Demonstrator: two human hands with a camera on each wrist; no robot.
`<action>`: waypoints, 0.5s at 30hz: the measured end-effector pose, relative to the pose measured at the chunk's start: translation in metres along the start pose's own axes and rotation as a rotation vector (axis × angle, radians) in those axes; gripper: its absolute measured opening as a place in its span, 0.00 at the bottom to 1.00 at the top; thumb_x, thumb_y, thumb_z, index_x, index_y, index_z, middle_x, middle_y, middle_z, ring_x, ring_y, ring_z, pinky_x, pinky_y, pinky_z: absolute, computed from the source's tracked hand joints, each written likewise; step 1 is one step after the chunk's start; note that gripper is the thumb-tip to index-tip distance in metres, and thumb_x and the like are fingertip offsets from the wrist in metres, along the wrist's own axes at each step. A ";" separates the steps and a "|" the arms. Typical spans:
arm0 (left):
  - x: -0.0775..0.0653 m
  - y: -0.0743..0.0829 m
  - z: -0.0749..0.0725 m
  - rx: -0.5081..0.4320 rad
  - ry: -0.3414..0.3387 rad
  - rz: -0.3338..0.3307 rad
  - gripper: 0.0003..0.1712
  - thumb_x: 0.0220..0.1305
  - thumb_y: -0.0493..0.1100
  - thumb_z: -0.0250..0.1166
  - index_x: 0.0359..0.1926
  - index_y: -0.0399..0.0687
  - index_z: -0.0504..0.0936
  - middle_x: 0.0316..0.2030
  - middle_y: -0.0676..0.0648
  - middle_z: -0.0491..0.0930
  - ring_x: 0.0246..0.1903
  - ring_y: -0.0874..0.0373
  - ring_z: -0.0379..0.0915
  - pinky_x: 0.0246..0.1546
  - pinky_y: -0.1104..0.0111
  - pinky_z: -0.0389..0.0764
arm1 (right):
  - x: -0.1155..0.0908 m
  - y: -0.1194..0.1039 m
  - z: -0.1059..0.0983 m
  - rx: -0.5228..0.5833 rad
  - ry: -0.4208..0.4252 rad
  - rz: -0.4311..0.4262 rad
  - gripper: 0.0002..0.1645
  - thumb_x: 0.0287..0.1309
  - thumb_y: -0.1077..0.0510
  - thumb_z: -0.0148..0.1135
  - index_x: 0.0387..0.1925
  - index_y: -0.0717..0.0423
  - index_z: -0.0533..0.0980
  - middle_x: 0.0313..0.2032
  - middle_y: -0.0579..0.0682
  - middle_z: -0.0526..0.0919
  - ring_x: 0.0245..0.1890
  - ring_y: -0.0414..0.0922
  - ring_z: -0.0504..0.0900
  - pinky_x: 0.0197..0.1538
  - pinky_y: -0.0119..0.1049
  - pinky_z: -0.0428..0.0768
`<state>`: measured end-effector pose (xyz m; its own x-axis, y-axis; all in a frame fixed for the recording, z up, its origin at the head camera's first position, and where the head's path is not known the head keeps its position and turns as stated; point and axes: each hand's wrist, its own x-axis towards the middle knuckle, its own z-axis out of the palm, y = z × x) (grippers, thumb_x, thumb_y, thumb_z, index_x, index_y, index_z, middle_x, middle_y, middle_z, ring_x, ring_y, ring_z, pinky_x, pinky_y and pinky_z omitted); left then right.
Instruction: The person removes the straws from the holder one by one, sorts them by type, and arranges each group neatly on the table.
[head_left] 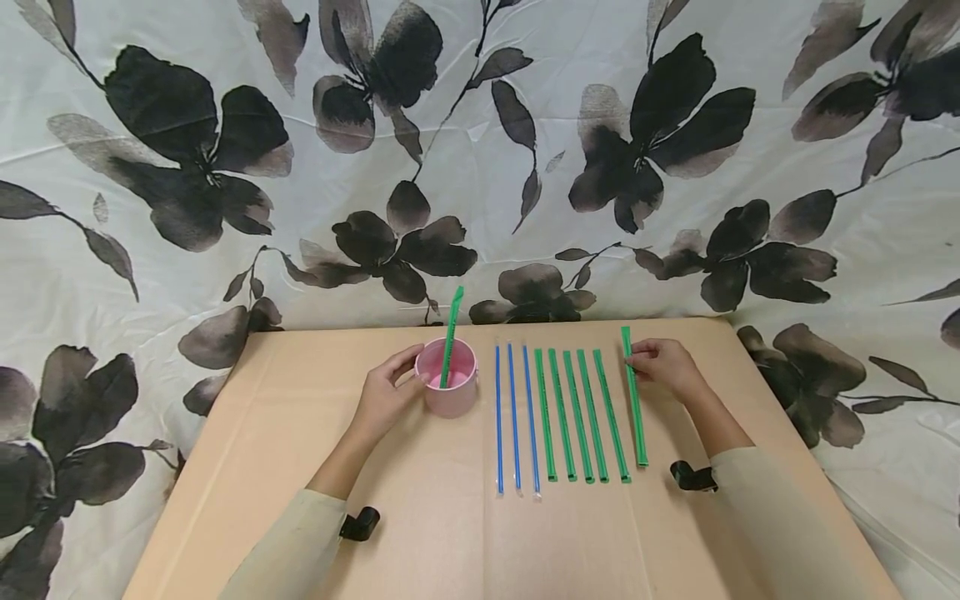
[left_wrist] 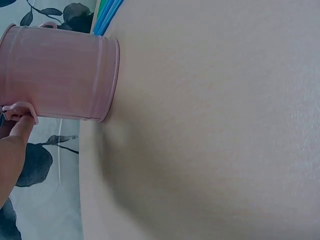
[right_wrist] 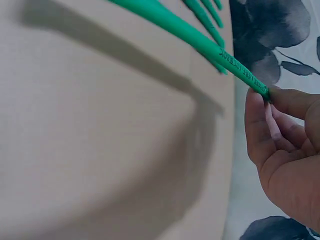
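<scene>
My left hand point(head_left: 386, 400) grips a pink metal bucket point(head_left: 453, 402) at its left side. In the left wrist view its fingers are at the small ear handle point(left_wrist: 22, 106) near the rim. One green straw point(head_left: 450, 342) stands in the bucket, its upper end above the rim. Off to the right, my right hand point(head_left: 663, 365) pinches another green straw point(head_left: 636, 417) near its far end, between thumb and fingers. Dark lettering runs along this straw in the right wrist view, and its shadow falls apart from it.
Between the hands lie several green straws point(head_left: 592, 417) side by side, then three thinner blue straws point(head_left: 514, 417) nearer the bucket. All rest on a tan tabletop point(head_left: 420, 500). A white cloth with dark flowers point(head_left: 525, 192) hangs behind the far edge.
</scene>
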<state>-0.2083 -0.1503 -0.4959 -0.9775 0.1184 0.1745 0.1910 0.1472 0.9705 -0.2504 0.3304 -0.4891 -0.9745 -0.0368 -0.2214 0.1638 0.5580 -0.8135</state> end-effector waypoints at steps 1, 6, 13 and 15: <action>-0.001 0.000 0.000 -0.001 -0.003 0.000 0.30 0.65 0.29 0.68 0.68 0.31 0.74 0.67 0.31 0.75 0.67 0.36 0.71 0.69 0.51 0.74 | -0.001 0.003 0.002 -0.003 -0.003 0.002 0.27 0.72 0.60 0.62 0.62 0.78 0.71 0.48 0.66 0.85 0.33 0.35 0.85 0.43 0.38 0.91; -0.003 0.001 -0.001 -0.001 -0.004 -0.010 0.30 0.66 0.29 0.68 0.68 0.31 0.74 0.67 0.31 0.75 0.68 0.37 0.71 0.69 0.53 0.75 | -0.005 0.012 0.011 -0.006 -0.002 0.013 0.25 0.71 0.60 0.62 0.60 0.76 0.73 0.43 0.61 0.84 0.34 0.38 0.85 0.39 0.34 0.89; -0.004 -0.001 -0.001 -0.010 0.000 -0.014 0.30 0.66 0.30 0.68 0.68 0.32 0.74 0.67 0.32 0.75 0.68 0.37 0.71 0.69 0.52 0.74 | -0.003 0.016 0.022 -0.072 0.019 0.052 0.24 0.70 0.58 0.63 0.59 0.72 0.75 0.42 0.58 0.84 0.34 0.39 0.85 0.38 0.31 0.88; -0.005 -0.001 -0.001 -0.012 -0.002 -0.012 0.30 0.66 0.29 0.67 0.69 0.32 0.74 0.67 0.32 0.75 0.68 0.37 0.71 0.69 0.51 0.74 | -0.004 0.016 0.025 -0.078 0.017 0.072 0.23 0.70 0.58 0.63 0.58 0.71 0.75 0.43 0.58 0.84 0.35 0.39 0.85 0.39 0.32 0.89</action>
<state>-0.2040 -0.1521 -0.4974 -0.9796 0.1191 0.1620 0.1778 0.1369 0.9745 -0.2401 0.3187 -0.5153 -0.9633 0.0192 -0.2677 0.2213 0.6213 -0.7517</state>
